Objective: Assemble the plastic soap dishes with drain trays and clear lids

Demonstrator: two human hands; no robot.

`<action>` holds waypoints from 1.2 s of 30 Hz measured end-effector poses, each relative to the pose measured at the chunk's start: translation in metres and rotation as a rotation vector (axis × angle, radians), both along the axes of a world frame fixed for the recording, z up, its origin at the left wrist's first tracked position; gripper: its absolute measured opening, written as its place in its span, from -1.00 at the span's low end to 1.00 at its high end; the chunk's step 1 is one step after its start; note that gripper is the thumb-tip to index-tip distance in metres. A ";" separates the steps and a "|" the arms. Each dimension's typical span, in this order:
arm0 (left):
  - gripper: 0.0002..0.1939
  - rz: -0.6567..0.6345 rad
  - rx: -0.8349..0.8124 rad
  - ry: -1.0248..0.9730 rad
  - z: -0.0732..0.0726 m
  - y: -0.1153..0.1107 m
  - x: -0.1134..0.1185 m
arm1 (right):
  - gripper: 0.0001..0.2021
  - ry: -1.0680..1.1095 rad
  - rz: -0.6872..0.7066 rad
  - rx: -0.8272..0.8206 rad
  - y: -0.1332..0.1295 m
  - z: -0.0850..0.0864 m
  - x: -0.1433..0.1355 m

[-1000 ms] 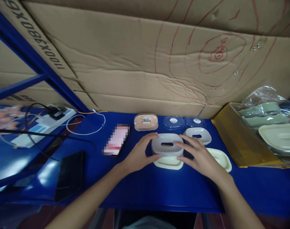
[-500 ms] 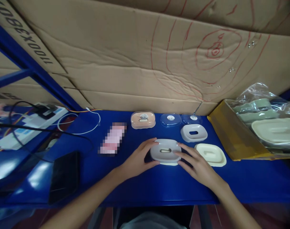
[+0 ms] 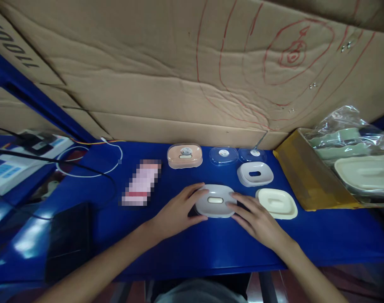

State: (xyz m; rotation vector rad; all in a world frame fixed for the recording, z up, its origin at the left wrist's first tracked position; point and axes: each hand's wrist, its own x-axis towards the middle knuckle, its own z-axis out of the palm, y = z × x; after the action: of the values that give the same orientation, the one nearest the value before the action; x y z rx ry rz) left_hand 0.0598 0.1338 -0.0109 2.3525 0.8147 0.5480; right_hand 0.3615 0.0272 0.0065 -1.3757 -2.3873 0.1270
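Between my two hands sits a lavender-grey soap dish [image 3: 215,209], an oval tray with a cream bar showing through its centre slot. My left hand [image 3: 174,214] grips its left end, thumb at the front and fingers at the back. My right hand [image 3: 258,219] holds the right end, with fingertips on the rim and inner surface. Just right of it lies a cream base [image 3: 276,203] with a raised middle. Behind that stands another lavender-grey tray [image 3: 263,173], and dark blue shows through its slot.
At the back are a peach soap dish [image 3: 185,156] under a clear cover and two clear lids [image 3: 223,156] with round stickers. A cardboard box [image 3: 294,176] of bagged green and cream pieces stands right. A blurred-out pink item [image 3: 141,183], cables and a dark flat object [image 3: 68,240] lie left.
The lavender-grey tray has come down over the cream piece, whose front edge no longer shows below it. Both hands keep their hold. The camera view has shifted slightly.
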 end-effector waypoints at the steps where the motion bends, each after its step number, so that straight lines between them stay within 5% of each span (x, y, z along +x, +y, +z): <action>1: -0.26 0.011 -0.001 0.012 0.003 0.003 -0.003 | -0.58 -0.015 0.017 -0.011 0.007 0.004 0.000; 6: -0.24 0.083 -0.009 0.058 0.019 0.020 -0.015 | -0.49 -0.055 -0.056 0.003 0.075 0.021 0.005; 11: -0.17 0.035 -0.070 0.048 0.027 0.023 -0.013 | -0.43 -0.192 -0.219 0.032 0.130 0.007 0.004; 16: -0.12 0.020 -0.106 0.092 0.032 0.023 -0.014 | -0.56 -0.172 -0.107 0.013 0.119 0.000 0.004; 19: -0.27 0.059 -0.103 0.048 0.038 0.029 -0.012 | -0.43 -0.127 -0.123 -0.018 0.115 0.002 0.009; 23: -0.43 0.092 -0.097 -0.026 0.045 0.044 0.006 | -0.33 -0.120 -0.090 -0.110 0.122 -0.001 0.014; 28: -0.46 0.118 -0.057 -0.086 0.046 0.057 0.026 | -0.49 0.025 -0.094 -0.065 0.121 0.010 0.013; 36: -0.26 -0.051 -0.139 0.023 0.031 0.035 -0.008 | -0.55 0.173 -0.038 -0.094 0.077 0.036 -0.015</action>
State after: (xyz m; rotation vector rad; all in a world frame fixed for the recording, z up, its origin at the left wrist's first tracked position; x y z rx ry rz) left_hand 0.0514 0.1687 0.0198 2.2493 0.7760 0.4298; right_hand 0.3470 0.1042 0.0422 -1.3905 -2.2369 0.3377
